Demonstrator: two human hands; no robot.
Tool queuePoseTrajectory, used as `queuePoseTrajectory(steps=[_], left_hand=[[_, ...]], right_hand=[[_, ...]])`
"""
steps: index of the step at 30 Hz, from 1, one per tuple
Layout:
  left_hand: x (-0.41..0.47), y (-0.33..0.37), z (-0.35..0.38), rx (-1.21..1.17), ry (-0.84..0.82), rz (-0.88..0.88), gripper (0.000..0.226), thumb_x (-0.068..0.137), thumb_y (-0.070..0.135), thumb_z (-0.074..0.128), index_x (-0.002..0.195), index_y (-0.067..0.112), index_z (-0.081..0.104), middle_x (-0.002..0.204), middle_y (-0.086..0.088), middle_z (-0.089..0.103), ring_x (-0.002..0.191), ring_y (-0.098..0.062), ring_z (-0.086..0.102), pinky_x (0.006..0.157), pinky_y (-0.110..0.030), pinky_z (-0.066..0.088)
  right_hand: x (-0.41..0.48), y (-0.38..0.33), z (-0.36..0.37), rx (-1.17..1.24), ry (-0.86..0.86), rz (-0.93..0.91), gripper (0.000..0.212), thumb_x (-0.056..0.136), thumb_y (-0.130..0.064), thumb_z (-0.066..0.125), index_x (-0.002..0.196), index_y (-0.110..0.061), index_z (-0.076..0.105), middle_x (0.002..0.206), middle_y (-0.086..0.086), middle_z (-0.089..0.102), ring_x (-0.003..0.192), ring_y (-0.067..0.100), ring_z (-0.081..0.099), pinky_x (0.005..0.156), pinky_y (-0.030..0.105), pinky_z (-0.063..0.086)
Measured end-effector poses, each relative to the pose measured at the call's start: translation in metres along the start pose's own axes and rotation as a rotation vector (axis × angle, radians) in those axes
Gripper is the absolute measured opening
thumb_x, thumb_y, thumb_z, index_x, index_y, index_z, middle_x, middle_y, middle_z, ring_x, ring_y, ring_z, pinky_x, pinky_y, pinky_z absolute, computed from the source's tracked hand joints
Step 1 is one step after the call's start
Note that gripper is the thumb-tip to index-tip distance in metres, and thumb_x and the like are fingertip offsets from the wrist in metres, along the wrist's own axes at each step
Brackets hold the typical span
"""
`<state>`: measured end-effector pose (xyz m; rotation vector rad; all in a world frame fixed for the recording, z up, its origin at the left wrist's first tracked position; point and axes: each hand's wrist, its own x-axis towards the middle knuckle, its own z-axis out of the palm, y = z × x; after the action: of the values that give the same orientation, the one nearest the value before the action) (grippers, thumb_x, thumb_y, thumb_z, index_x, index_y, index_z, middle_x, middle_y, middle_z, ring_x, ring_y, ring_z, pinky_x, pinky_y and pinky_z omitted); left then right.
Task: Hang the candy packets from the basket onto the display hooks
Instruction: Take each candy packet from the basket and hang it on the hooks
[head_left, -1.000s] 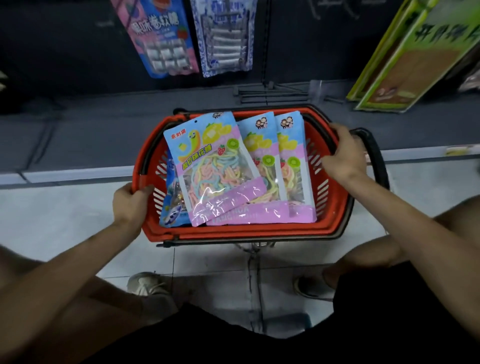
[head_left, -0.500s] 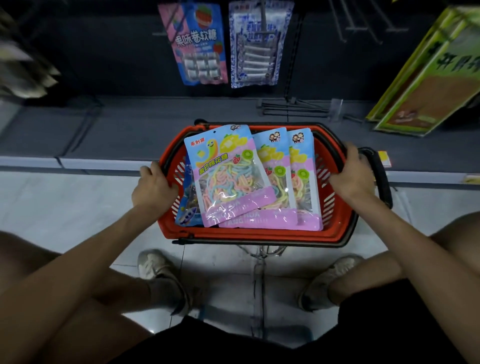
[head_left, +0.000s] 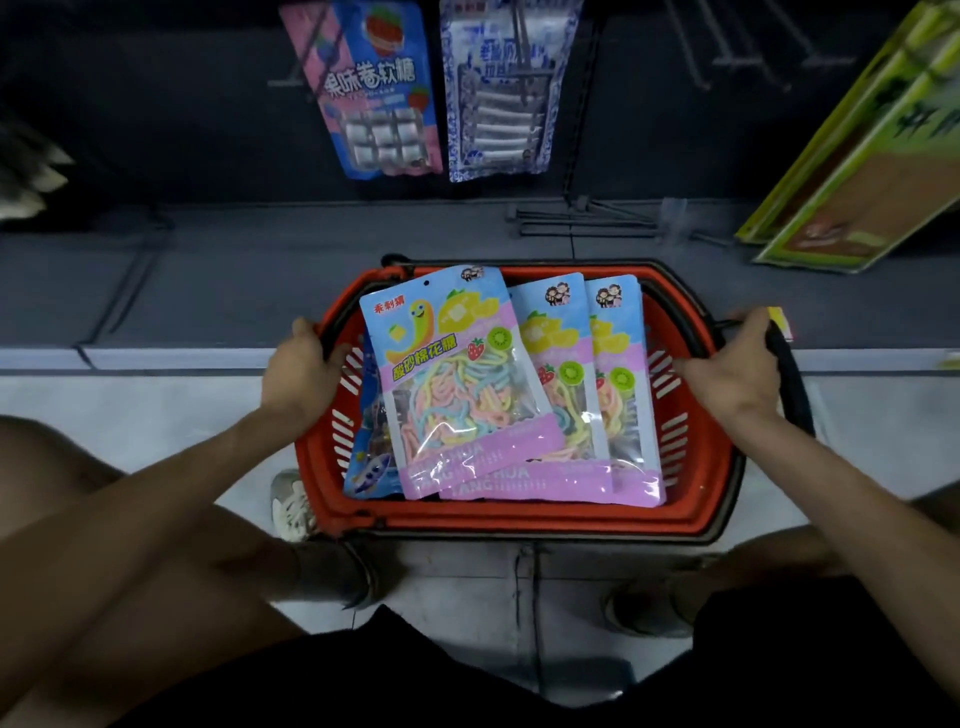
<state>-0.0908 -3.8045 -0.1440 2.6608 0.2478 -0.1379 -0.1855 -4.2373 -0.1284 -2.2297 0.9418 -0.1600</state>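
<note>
Three pastel candy packets (head_left: 457, 384) lie fanned and overlapping in the red basket (head_left: 519, 519). Their long axes run front to back, hang-hole ends pointing away toward the shelving, and the nearest one is tilted slightly left. A blue packet (head_left: 369, 467) peeks out beneath them on the left. The left hand (head_left: 301, 379) grips the basket's left rim and the right hand (head_left: 737, 374) grips the right rim beside the black handle (head_left: 789, 384) — hands well apart. The basket is over pale floor tiles (head_left: 130, 400), against a grey shelf base (head_left: 234, 280). On the dark back panel hang a pink-and-blue packet (head_left: 379, 88) and a blue-and-white packet (head_left: 506, 93). Bare display hooks (head_left: 727, 52) are to the right, and green boxes (head_left: 857, 156) lean at the far right.
</note>
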Motion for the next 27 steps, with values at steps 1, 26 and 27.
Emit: queuePoseTrajectory(steps=[1, 26, 27], left_hand=[[0.001, 0.001, 0.0, -0.005, -0.005, 0.002, 0.041, 0.104, 0.04, 0.058, 0.125, 0.006, 0.047, 0.11, -0.018, 0.07, 0.089, -0.038, 0.072, 0.077, -0.054, 0.063], [-0.054, 0.052, 0.023, 0.011, -0.049, 0.172, 0.059, 0.101, 0.055, 0.051, 0.146, 0.019, 0.041, 0.13, -0.018, 0.055, 0.113, -0.043, 0.059, 0.083, -0.046, 0.051], [-0.051, 0.054, 0.027, -0.04, -0.077, 0.117, 0.061, 0.1, 0.057, 0.051, 0.145, 0.017, 0.041, 0.13, -0.02, 0.056, 0.116, -0.045, 0.058, 0.085, -0.046, 0.048]], right_hand=[[-0.001, 0.001, -0.002, 0.008, -0.005, -0.013, 0.073, 0.077, -0.029, 0.087, 0.131, -0.016, 0.041, 0.119, 0.015, 0.067, 0.107, 0.038, 0.067, 0.09, 0.043, 0.05], [-0.078, -0.065, 0.021, -0.048, -0.21, -0.698, 0.024, 0.094, -0.017, 0.07, 0.117, -0.02, 0.073, 0.106, -0.005, 0.064, 0.088, 0.01, 0.065, 0.085, 0.03, 0.055], [-0.081, -0.072, 0.029, -0.028, -0.262, -0.66, 0.024, 0.094, -0.02, 0.07, 0.118, -0.022, 0.072, 0.105, -0.005, 0.066, 0.088, 0.011, 0.067, 0.086, 0.035, 0.057]])
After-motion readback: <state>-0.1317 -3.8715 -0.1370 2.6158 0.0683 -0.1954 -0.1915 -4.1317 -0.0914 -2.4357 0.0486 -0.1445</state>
